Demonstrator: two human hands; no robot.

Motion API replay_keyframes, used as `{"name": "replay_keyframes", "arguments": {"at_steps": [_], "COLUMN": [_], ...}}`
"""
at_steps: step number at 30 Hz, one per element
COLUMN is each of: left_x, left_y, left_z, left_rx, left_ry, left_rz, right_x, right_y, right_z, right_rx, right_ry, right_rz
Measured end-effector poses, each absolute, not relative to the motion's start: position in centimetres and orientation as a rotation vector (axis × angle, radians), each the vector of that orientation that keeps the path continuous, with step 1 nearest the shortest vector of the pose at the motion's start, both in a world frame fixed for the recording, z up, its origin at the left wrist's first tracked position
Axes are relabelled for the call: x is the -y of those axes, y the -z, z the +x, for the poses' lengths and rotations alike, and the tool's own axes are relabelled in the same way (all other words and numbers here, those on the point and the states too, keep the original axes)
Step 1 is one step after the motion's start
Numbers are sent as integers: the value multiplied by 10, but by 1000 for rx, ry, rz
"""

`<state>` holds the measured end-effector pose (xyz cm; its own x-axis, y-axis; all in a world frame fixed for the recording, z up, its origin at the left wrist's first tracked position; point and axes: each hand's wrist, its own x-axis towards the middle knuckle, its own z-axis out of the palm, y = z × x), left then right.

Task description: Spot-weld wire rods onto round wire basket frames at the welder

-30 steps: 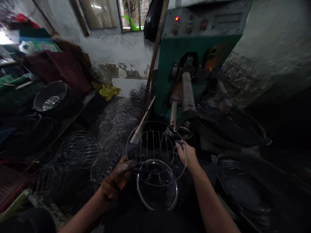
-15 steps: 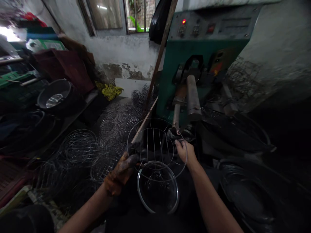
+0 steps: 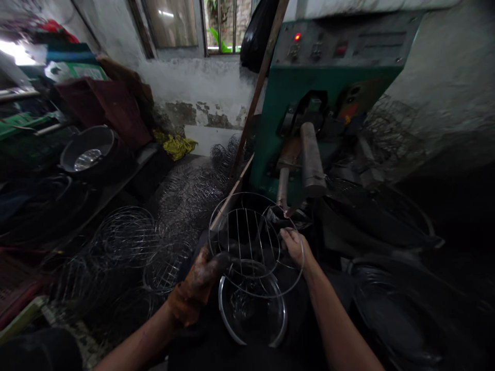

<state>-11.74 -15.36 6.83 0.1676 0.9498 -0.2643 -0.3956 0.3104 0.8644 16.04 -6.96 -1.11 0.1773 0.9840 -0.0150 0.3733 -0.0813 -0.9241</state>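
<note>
My left hand (image 3: 203, 278), in a stained orange-brown work glove, is closed on the left side of a round wire rack (image 3: 250, 234). The rack has an outer ring, a smaller inner ring and straight bars across it, and is held tilted below the machine's lower metal rod (image 3: 283, 188). My bare right hand (image 3: 296, 247) is at the rack's right side, thumb and fingers pinched together; what they hold is too small to make out. Under the rack, a bowl with a shiny rim (image 3: 284, 314) holds small metal pieces.
A green machine (image 3: 290, 82) with a lit red lamp and a thick upper rod (image 3: 312, 159) stands ahead. Many wire racks (image 3: 129, 232) lie heaped at the left. A dark pot (image 3: 88, 149) sits on a bench further left. Dark round pans (image 3: 394, 309) are at the right.
The rack and both my hands have come slightly down and away from the machine's lower rod. The view has shifted a little to the left.
</note>
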Motion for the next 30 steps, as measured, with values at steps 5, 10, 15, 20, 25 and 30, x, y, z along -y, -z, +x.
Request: {"name": "replay_keyframes", "arguments": {"at_steps": [5, 10, 15, 20, 25, 30], "left_x": [157, 164, 157, 150, 139, 129], "left_y": [-68, -80, -98, -127, -127, -76], "left_z": [-125, -114, -102, -98, -97, -101], "left_rx": [-976, -1042, -960, -940, -887, -870], "left_ry": [-1052, -1030, -1093, -1045, -1060, -1113], "left_rz": [728, 869, 850, 850, 846, 716], "right_x": [76, 69, 67, 66, 53, 43], "right_y": [9, 15, 17, 8, -5, -5], "right_z": [168, 162, 151, 156, 177, 187], "right_rx": [1390, 1354, 1233, 1144, 1332, 1513], "right_ry": [-863, -807, -936, -916, -520, -204], "right_rz": [-1622, -1631, -1576, -1585, -1695, -1785]}}
